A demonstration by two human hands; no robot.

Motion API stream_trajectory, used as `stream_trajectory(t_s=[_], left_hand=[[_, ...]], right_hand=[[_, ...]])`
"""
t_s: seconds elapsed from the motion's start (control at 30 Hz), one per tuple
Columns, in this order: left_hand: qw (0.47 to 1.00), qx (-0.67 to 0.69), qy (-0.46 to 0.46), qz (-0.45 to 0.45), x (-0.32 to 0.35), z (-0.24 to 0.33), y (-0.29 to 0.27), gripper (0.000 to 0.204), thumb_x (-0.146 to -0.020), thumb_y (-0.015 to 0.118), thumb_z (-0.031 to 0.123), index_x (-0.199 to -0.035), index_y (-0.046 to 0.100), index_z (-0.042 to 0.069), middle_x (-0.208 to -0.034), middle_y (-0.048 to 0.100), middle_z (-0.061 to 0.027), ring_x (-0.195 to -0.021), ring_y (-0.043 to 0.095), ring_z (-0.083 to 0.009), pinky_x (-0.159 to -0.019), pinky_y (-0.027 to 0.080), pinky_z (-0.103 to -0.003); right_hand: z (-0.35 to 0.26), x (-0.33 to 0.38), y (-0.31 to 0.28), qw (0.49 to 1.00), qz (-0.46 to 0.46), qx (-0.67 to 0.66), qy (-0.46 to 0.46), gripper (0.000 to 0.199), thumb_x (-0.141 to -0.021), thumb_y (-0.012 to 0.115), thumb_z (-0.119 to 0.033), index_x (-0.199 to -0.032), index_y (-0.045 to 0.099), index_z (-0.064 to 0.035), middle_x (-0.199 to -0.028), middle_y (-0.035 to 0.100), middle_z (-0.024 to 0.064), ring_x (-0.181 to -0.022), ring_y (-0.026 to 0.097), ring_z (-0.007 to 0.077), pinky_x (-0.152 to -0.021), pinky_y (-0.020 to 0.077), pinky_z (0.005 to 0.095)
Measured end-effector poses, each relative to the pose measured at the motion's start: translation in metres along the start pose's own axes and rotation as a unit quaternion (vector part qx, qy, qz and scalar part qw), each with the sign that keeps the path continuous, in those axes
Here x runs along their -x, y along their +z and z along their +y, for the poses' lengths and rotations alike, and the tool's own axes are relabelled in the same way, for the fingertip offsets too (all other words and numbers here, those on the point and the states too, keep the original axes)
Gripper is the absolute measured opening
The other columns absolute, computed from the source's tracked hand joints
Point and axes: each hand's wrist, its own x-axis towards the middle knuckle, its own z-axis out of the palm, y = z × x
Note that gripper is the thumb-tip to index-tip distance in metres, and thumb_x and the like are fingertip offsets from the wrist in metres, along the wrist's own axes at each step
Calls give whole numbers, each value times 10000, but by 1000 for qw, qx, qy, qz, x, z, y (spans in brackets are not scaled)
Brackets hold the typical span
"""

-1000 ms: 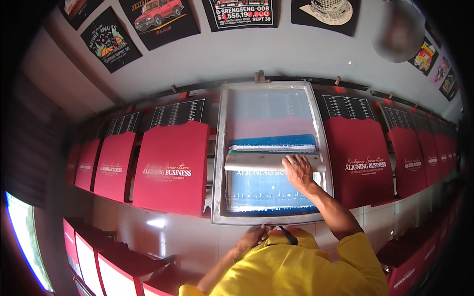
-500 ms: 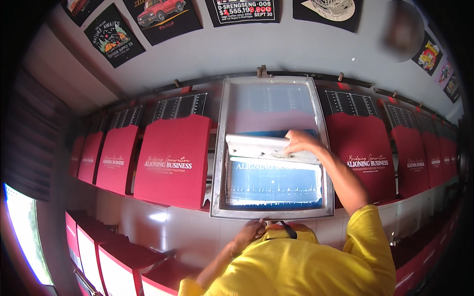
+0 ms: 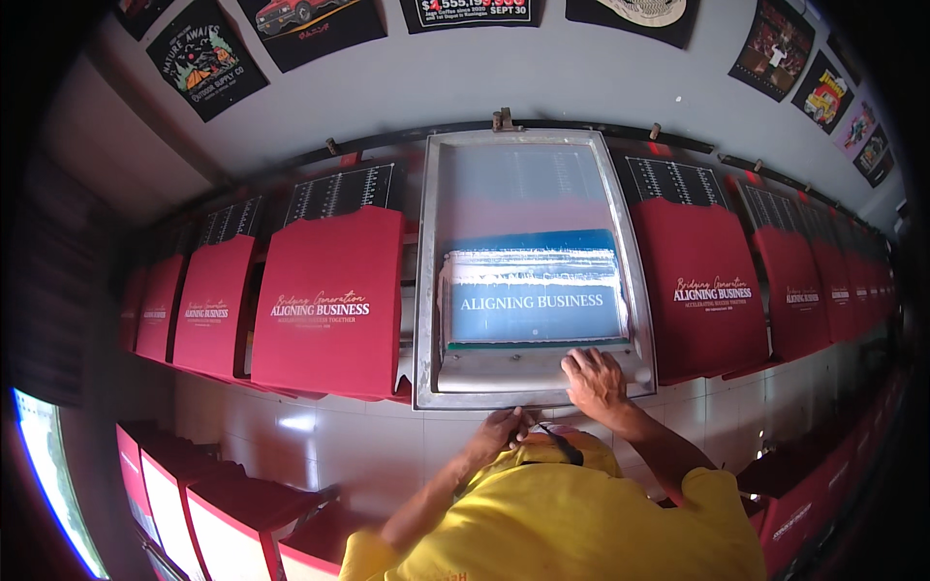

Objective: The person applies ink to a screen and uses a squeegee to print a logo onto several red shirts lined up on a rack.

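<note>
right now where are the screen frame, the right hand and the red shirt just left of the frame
screen frame (image 3: 427, 290): head view, left metal rail
right hand (image 3: 593, 380): head view, back of hand
red shirt (image 3: 329, 300): head view, chest panel

- Screen-printing workshop.
- Framed printing screen (image 3: 531, 261) lying on a long worktop (image 3: 320, 426).
- Row of red shirts (image 3: 329, 300) on pallets, each bearing the same print.
- Printed sample shirts (image 3: 208, 53) pinned on the wall.

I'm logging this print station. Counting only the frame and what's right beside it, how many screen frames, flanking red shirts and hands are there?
Screen frame: 1
Red shirts flanking it, one on each side: 2
Hands: 2, left hand and right hand
Total: 5
Further red shirts trail off both ways, too blurred to count.
</note>
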Motion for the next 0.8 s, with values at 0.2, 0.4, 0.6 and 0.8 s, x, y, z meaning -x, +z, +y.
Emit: stream_trajectory(t_s=[0.2, 0.4, 0.6, 0.8], left_hand=[[705, -586, 338, 212, 64, 98, -5, 385, -824, 691, 256, -1141, 628, 48, -1055, 595, -128, -974, 564, -258, -805, 448, -375], [607, -705, 310, 198, 15, 98, -72, 378, -654, 609, 42, -1031, 587, 25, -1052, 564, -150, -1045, 552, -334, -916, 439, -426], [596, -697, 329, 224, -6, 82, -85, 275, -693, 569, -7, -966, 560, 29, -881, 570, -149, -751, 639, -341, -626, 559, -448], [650, -676, 271, 219, -6, 138, -80, 166, -715, 567, -31, -853, 646, 15, -853, 687, -189, -805, 692, -371, -711, 576, -421]], right_hand=[[3, -12, -15, 996, -76, -23, 41, 407, -704, 754, -161, -1065, 599, -50, -1066, 608, 89, -1000, 612, 284, -837, 519, 417], [20, 5, -11, 999, -18, 0, 32, 500, -704, 718, -90, -1187, 592, -47, -1136, 618, 118, -1060, 588, 312, -912, 482, 423], [60, 37, -13, 995, 34, -43, 88, 307, -741, 648, -17, -1047, 665, -36, -1100, 648, 171, -1087, 594, 346, -1056, 392, 488], [75, 4, -44, 988, -61, -66, 126, 223, -707, 729, -90, -894, 632, -16, -914, 660, 151, -867, 656, 349, -728, 538, 438]])
